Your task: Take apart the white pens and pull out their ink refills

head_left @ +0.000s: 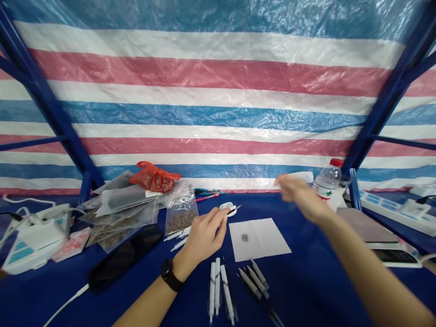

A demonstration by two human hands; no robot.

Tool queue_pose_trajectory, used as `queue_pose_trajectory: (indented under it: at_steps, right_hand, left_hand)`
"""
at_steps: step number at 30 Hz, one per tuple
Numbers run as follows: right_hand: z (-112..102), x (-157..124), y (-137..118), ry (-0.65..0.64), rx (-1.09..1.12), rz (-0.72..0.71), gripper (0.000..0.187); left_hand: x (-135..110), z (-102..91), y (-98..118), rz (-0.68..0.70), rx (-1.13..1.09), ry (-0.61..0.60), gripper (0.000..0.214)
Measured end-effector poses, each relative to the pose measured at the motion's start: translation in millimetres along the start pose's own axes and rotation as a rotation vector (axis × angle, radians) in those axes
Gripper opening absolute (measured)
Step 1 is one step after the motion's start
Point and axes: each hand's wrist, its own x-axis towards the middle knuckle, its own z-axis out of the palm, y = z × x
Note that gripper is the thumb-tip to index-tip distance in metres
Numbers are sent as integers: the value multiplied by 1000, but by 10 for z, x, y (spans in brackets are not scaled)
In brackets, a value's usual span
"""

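Note:
My left hand [204, 237] pinches a thin dark-tipped stick [234, 210], whose tip lies just over a small white dish [226, 207]. A folded white paper sheet [259, 239] with a small dark pile [244, 237] on it lies to the right of that hand. My right hand [301, 196], blurred and holding nothing, is raised towards the back, near a clear water bottle with a red cap [328, 180]. Several white tubes [217, 288] and several dark-tipped white sticks [255, 281] lie in front of my hands.
Plastic bags of brown seeds [180, 219] and a red plastic bag [154, 178] lie back left on the blue-covered table [306, 290]. A digital scale [378, 238] stands right, a power strip [391, 210] behind it. A striped tarp [218, 91] hangs behind.

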Motion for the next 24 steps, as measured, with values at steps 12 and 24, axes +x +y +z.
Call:
queue_pose_trajectory:
  at_steps: [12, 24]
  right_hand:
    - [602, -310, 186, -396, -214, -8, 28]
    - [592, -308, 180, -542, -270, 50, 22]
  left_hand:
    - [-46, 74, 54, -166, -69, -229, 27]
    - [-65, 67, 51, -161, -97, -263, 29]
